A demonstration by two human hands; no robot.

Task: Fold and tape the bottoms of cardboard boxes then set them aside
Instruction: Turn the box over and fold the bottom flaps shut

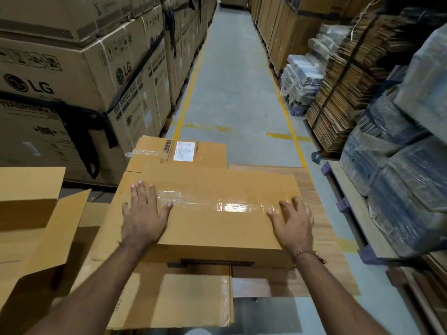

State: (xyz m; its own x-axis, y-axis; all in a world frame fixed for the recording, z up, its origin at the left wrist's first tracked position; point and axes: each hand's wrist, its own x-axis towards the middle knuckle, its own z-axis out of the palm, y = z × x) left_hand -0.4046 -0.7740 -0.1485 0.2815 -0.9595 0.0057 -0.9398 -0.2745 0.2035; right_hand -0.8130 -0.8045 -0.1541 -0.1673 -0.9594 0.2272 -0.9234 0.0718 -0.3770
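1. A cardboard box [205, 213] sits low in the middle of the view, its closed flaps facing up and a shiny strip of clear packing tape [225, 205] running side to side along the seam.
2. The left hand [144, 213] lies flat on the box's top at about 9 o'clock from the box's centre, fingers straight and spread, thumb tip touching the end of the tape; it grips nothing.
3. The right hand [294, 220] rests on the top near the 3 o'clock edge, fingers slightly bent and spread, pressing by the other end of the tape, holding nothing. A thread bracelet [307, 252] circles that wrist.
4. Just behind the box, at 12 o'clock, another carton [183, 151] carries a white shipping label [184, 151] and crumpled tape.
5. Under and to the right of the box is a wood-grain board [321, 226].
6. At 8 o'clock stands an open box [33, 213] with its flaps raised; below, at 6 o'clock, more flattened cardboard [183, 298] lies.
7. At 10 o'clock, stacked LG washing machine cartons [72, 68] line the aisle.
8. At 2 o'clock, strapped bundles of flat cardboard [350, 93] and plastic-wrapped packs [399, 177] sit on pallets.
9. The grey concrete floor [232, 81], edged with yellow lines [191, 85], runs away toward 12 o'clock.
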